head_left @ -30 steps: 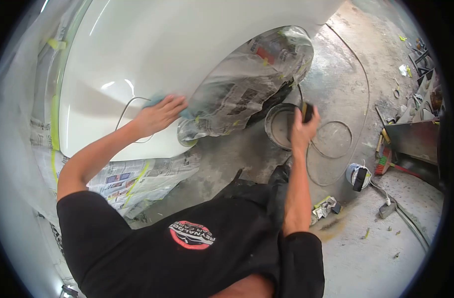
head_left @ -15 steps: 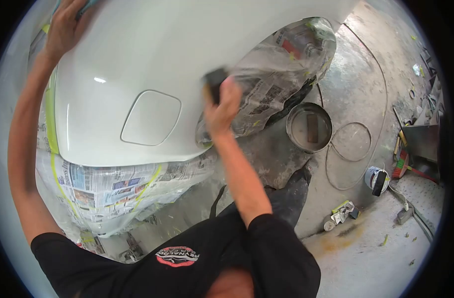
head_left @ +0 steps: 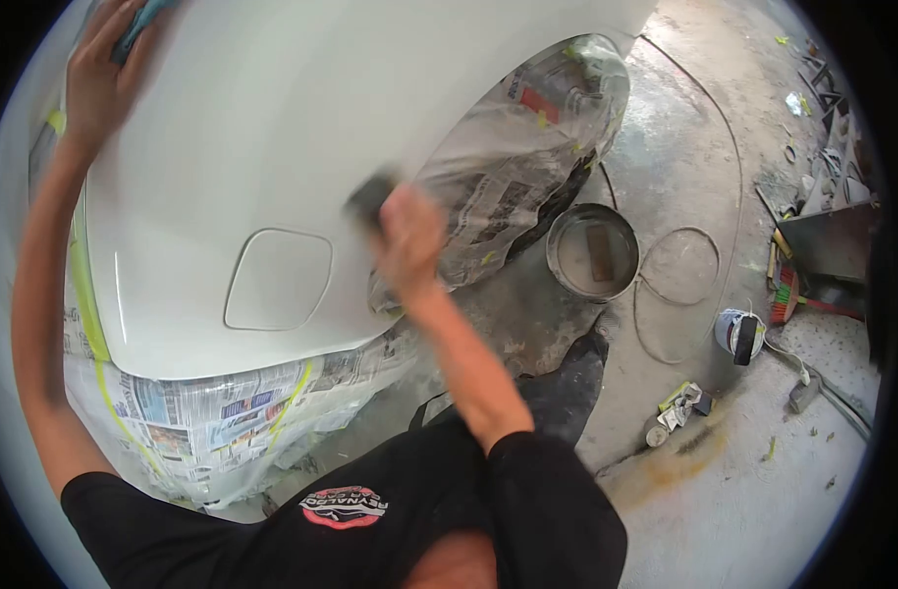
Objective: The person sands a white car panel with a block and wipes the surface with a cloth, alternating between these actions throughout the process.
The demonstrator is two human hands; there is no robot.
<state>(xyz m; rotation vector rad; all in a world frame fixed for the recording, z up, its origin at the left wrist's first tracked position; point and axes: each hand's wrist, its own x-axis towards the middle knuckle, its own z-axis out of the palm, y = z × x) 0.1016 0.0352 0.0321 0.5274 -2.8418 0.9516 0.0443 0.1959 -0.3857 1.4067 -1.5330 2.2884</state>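
A glossy white car body panel (head_left: 233, 147) with a fuel flap (head_left: 280, 280) fills the upper left. My right hand (head_left: 412, 236), blurred by motion, grips a dark sanding block (head_left: 372, 198) against the panel beside the wheel opening. Newspaper and clear plastic (head_left: 498, 182) cover the wheel there. High on the panel's left side is my left hand (head_left: 103, 83), its fingers closed around a blue cloth (head_left: 142, 27) that partly leaves the frame.
A round pan (head_left: 593, 252) of cloudy liquid with a brown block stands on the floor near a looped hose (head_left: 680, 265). Farther right are a white bucket (head_left: 739, 334) and a brush (head_left: 785, 294). Taped newspaper (head_left: 233, 422) covers the area below the panel.
The sanding block and my right hand have shifted left and slightly down in view. My left hand also sits lower, showing more of the blue cloth. The whole view has tilted a little.
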